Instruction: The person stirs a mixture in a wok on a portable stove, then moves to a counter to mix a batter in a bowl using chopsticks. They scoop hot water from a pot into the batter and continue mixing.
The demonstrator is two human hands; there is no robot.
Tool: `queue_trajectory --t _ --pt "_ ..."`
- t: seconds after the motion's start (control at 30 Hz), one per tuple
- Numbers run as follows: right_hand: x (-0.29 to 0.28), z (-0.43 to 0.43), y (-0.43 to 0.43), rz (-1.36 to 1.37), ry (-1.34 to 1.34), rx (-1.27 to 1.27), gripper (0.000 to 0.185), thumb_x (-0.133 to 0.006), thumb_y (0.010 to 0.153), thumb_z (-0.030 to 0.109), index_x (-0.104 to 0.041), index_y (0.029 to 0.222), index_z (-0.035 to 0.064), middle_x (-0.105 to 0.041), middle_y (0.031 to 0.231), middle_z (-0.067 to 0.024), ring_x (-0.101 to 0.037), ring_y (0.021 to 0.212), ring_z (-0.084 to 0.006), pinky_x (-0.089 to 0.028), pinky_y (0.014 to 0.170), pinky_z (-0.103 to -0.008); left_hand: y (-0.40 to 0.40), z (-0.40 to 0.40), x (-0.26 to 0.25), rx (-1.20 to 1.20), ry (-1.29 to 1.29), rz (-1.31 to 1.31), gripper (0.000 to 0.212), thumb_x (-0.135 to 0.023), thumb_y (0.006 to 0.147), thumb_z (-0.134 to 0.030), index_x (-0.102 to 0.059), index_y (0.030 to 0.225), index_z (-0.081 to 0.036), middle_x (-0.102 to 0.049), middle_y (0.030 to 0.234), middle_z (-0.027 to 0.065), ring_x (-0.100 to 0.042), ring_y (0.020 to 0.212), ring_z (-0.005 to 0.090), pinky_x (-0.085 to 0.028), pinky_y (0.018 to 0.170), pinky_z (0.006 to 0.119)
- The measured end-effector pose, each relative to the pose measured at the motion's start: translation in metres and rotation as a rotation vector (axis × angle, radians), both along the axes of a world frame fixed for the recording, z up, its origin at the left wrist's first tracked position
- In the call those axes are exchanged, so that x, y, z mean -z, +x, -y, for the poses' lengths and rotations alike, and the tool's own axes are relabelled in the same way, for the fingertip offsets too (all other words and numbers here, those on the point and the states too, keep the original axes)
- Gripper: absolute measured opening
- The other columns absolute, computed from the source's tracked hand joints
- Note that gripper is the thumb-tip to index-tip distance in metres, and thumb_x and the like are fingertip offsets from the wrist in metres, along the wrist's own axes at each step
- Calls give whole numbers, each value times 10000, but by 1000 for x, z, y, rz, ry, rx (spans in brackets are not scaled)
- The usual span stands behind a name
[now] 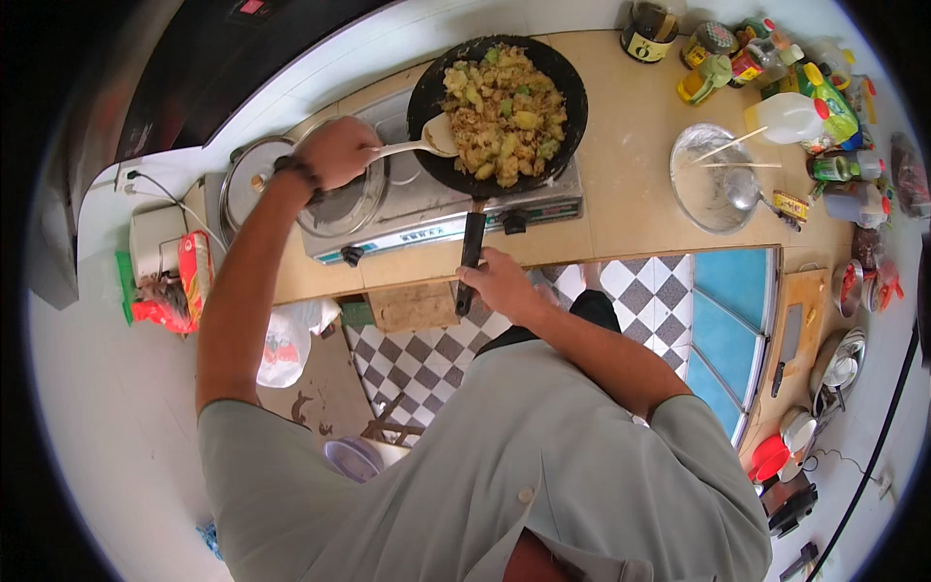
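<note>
A black frying pan (423,87) rests on the right side of a tabletop gas stove (396,207), tilted slightly in the view. Browned, chunky food with green pieces (509,116) fills most of it. My left hand (338,151) grips the handle of a pale spatula (438,137), whose blade is inside the pan against the food's left edge. Below the pan, my right hand (503,285) holds the black pan handle (472,236), thumb across it. A glass lid (364,200) lies on the stove's left side, partly hidden by my left hand.
A lidded pot (251,182) stands left of the stove. On the right counter is a floury metal bowl (680,185) with chopsticks and a ladle (740,188). Several bottles and jars (651,33) line the wall. A knife (789,335) lies on a cutting board (809,291).
</note>
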State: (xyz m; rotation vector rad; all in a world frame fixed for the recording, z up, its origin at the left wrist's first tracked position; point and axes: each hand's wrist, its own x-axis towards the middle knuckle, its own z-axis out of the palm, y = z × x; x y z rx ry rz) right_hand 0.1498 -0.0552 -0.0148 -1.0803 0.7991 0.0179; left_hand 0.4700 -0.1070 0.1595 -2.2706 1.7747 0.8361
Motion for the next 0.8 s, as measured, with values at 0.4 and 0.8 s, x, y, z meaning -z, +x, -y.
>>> queue_trajectory --t 0.4,0.8 --pt "-3 5 -5 4 21 -27 332 -705 967 236 -626 1123 -47 -733 925 -146 -704 716 -210 -525 584 -358 -28 -59 92 -367 -228 -230 279 -611 1012 -215 -748 1175 -34 -761 894 151 -746 808 204 -552 716 334" --pt "-8 9 -5 -4 101 -38 321 -685 982 234 -608 1165 -18 -710 935 -104 -681 719 -162 -466 466 -298 -84 -78 150 -380 -647 -182 306 -741 923 -175 -745 1201 -48 -744 1133 209 -729 1044 342 -575 883 373"
